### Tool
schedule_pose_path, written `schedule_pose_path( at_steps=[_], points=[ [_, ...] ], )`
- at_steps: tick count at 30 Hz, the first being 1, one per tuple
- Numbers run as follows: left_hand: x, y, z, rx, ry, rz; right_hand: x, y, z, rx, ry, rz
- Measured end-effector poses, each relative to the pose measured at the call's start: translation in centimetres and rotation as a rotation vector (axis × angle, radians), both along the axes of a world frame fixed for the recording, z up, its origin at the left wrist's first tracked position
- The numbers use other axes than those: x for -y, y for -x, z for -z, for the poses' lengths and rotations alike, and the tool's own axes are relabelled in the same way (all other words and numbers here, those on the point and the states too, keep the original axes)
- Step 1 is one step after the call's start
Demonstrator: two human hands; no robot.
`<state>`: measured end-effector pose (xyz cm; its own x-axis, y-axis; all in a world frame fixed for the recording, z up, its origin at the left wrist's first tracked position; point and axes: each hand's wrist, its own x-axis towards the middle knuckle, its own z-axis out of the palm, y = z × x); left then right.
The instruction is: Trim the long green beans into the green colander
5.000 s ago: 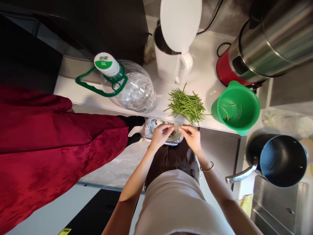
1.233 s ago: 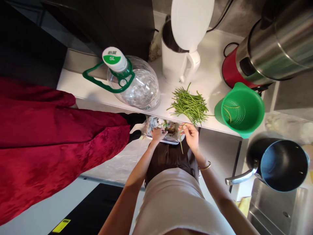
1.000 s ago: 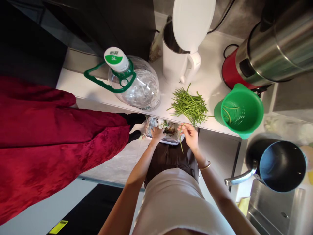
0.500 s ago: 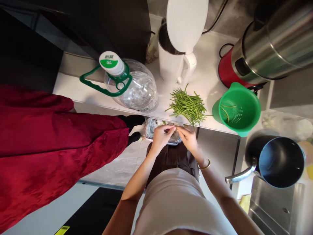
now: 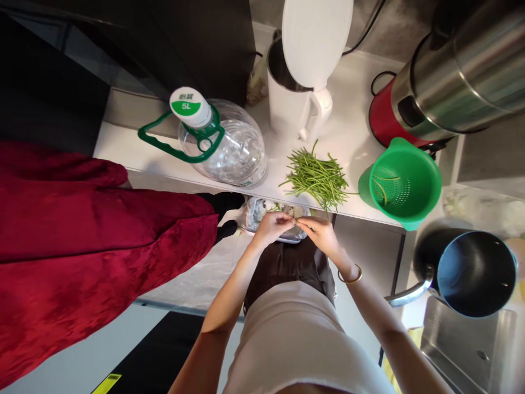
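Note:
My left hand (image 5: 271,227) and my right hand (image 5: 320,234) meet with fingertips pinched together, just in front of the counter edge. Whatever lies between the fingers is too small to make out. Below them is a bag-lined bin (image 5: 253,214) with pale and green scraps inside, partly hidden by my hands. On the counter just beyond lies a loose pile of thin green stems (image 5: 318,178). To its right stands a green colander (image 5: 426,178), tilted towards me, with a few stems in it.
A large clear water bottle (image 5: 241,145) and a white kettle (image 5: 287,112) with its lid up stand behind. At right are a red and steel appliance (image 5: 381,115), a dark pot (image 5: 476,273) and a steel sink (image 5: 455,339). A person in red (image 5: 102,235) is on my left.
My hands stay pinched together, and have dipped slightly towards me. My right wrist has swung a little outward. The view has shifted slightly; the objects on the counter look unmoved.

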<state>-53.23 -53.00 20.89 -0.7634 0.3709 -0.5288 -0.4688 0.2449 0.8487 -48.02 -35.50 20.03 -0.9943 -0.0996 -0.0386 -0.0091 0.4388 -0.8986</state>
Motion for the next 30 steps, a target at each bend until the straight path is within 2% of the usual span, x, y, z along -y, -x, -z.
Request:
schedule_pose_path(
  at_steps=[3,6,9,12,14,18,22,26,28,30],
  points=[
    [0.2,0.1,0.3,0.143,-0.116,-0.102,0.6,-0.2,-0.4,0.086,0.193,0.198],
    [0.5,0.1,1.1,0.178,-0.105,-0.201,1.0,0.1,-0.8,0.171,0.462,0.443],
    [1.4,-0.1,2.8,0.153,-0.056,-0.262,0.4,0.6,-0.9,0.169,0.736,0.64],
    [2.9,-0.4,5.1,0.081,0.026,-0.272,-1.2,0.9,-0.8,0.149,0.903,0.771],
    [4.1,-0.6,6.5,0.025,0.152,-0.221,-2.5,1.0,-0.6,0.13,0.957,0.834],
    [6.0,-1.0,8.4,-0.028,0.516,-0.071,-4.2,1.1,-0.5,0.077,1.03,0.886],
    [6.4,-1.2,9.4,-0.048,0.713,-0.034,-4.3,1.3,-0.8,0.067,1.063,0.941],
    [5.9,-1.4,9.8,-0.065,1.037,0.158,-4.0,1.6,-1.4,0.054,1.057,1.038],
    [5.5,-1.5,9.8,-0.089,1.072,0.237,-3.8,1.6,-1.8,0.032,1.055,1.041],
    [5.0,-1.5,9.6,-0.126,1.035,0.279,-3.5,1.6,-2.1,0.003,1.036,1.029]
  ],
)
